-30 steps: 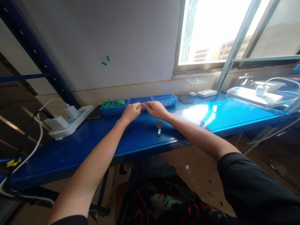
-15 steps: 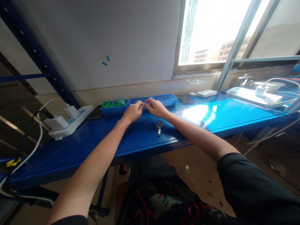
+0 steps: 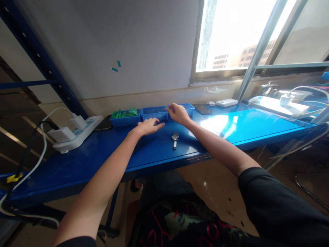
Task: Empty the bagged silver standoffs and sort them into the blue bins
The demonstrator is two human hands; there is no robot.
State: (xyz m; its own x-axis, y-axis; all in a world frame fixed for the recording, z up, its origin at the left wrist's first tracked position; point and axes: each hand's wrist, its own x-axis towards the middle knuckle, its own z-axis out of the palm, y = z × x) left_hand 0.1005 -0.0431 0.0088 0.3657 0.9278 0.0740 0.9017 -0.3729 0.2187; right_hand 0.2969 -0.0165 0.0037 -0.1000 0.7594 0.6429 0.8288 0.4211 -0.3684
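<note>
My left hand [image 3: 147,126] lies low over the blue bench [image 3: 144,151] with its fingers stretched out, just in front of the middle blue bin [image 3: 154,114]. My right hand [image 3: 179,113] is raised at the gap between the middle bin and the right blue bin [image 3: 189,109], fingers pinched on something too small to make out. The left blue bin [image 3: 125,118] holds green pieces. A small metal part [image 3: 174,138] lies on the bench below my right hand.
A white power strip [image 3: 74,135] with chargers and cables sits at the left. A dark phone [image 3: 103,124] lies beside the left bin. White devices [image 3: 226,102] and cables sit at the right, under the window. A blue rack post [image 3: 43,58] rises on the left.
My hands were together in front of the middle bin; now they have parted. The left hand opened and dropped toward the bench, and the right hand moved up and right to the bins.
</note>
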